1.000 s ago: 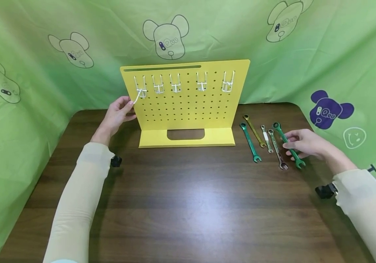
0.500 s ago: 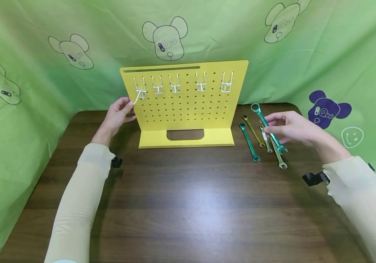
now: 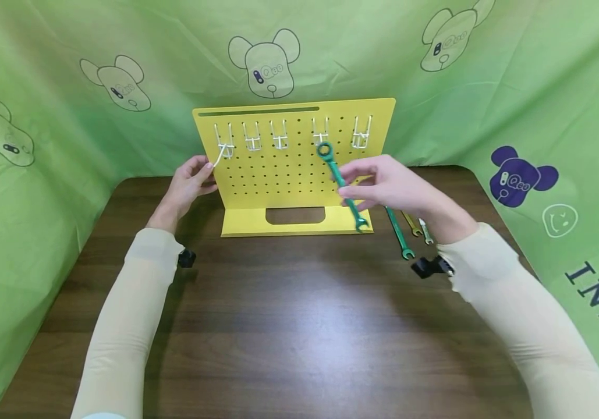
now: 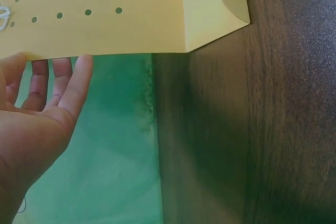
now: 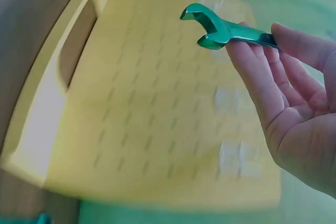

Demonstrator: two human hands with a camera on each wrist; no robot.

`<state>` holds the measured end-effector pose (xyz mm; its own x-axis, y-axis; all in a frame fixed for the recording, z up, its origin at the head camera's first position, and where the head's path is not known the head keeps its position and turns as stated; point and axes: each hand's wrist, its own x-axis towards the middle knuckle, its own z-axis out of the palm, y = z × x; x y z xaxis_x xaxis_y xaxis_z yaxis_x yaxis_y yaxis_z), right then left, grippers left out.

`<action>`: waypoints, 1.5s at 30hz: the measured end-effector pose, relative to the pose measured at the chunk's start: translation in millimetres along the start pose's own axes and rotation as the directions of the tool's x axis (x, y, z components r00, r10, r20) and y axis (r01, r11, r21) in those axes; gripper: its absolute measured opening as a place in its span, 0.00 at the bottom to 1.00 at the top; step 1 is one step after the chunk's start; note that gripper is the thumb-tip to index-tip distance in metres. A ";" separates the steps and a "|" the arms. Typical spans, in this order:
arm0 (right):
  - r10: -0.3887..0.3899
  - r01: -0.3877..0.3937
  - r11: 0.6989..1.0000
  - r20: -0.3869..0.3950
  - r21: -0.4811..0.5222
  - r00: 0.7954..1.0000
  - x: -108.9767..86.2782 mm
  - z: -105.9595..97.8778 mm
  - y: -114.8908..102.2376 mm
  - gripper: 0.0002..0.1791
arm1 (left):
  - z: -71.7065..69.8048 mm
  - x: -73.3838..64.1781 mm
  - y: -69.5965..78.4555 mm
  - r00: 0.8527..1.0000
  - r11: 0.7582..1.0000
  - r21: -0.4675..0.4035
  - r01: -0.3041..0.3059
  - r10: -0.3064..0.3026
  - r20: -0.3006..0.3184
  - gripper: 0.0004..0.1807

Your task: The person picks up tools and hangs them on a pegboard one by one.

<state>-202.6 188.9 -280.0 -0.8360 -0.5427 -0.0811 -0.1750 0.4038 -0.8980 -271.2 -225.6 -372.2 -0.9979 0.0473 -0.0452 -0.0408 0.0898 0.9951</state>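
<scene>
A yellow pegboard (image 3: 299,199) stands upright on the table, with several white wire hooks along its upper part. My left hand (image 3: 186,183) grips its left edge; in the left wrist view the thumb is by the front face and fingers (image 4: 62,69) reach behind. My right hand (image 3: 385,183) pinches a green combination wrench (image 3: 337,174) by the middle of its shaft, in front of the board's right half. Its ring end points up and left, overlapping a hook (image 3: 321,131) in the head view. The wrench's open end (image 5: 210,27) faces the right wrist camera.
Right of the board lie another green wrench (image 3: 397,235), a gold-coloured wrench (image 3: 413,226) and a small silver wrench (image 3: 426,231), partly hidden by my right arm. A long white prong (image 3: 219,156) juts from the leftmost hook. Green cloth (image 3: 173,128) hangs behind the table.
My right hand has lifted the green wrench off the table at the right and carried it left, in front of the pegboard. My left hand has stayed on the board's edge.
</scene>
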 end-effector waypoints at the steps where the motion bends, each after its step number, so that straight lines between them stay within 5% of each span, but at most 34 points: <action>1: -0.028 0.027 1.000 0.022 0.010 0.999 6.4 7.2 -6.2 0.17 | -0.2 0.2 0.0 1.000 1.000 0.003 0.002 -0.002 0.003 0.08; 11: -0.169 0.142 0.979 0.190 0.147 0.967 60.5 71.7 -47.4 0.15 | -13.3 7.8 4.9 0.995 0.999 0.037 0.002 -0.005 0.099 0.11; 19: -0.146 0.100 0.977 0.252 0.187 0.957 86.0 107.8 -46.9 0.12 | -22.3 8.2 17.4 0.984 0.994 0.111 -0.012 -0.008 0.177 0.15; 31: -0.077 0.044 0.987 0.216 0.155 0.973 104.5 120.7 -44.4 0.14 | -21.5 5.1 24.1 0.993 0.999 0.044 0.016 -0.021 0.117 0.23; 45: -0.040 0.021 0.986 0.114 0.164 0.993 127.9 128.3 -25.5 0.15 | -15.5 4.0 20.3 0.994 1.000 -0.014 0.001 0.000 0.106 0.19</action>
<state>-238.3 14.7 -322.9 -0.7638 -0.6387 -0.0934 -0.1050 0.2656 -0.9583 -276.9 -239.0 -350.8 -0.9869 0.1524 -0.0537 -0.0424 0.0764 0.9962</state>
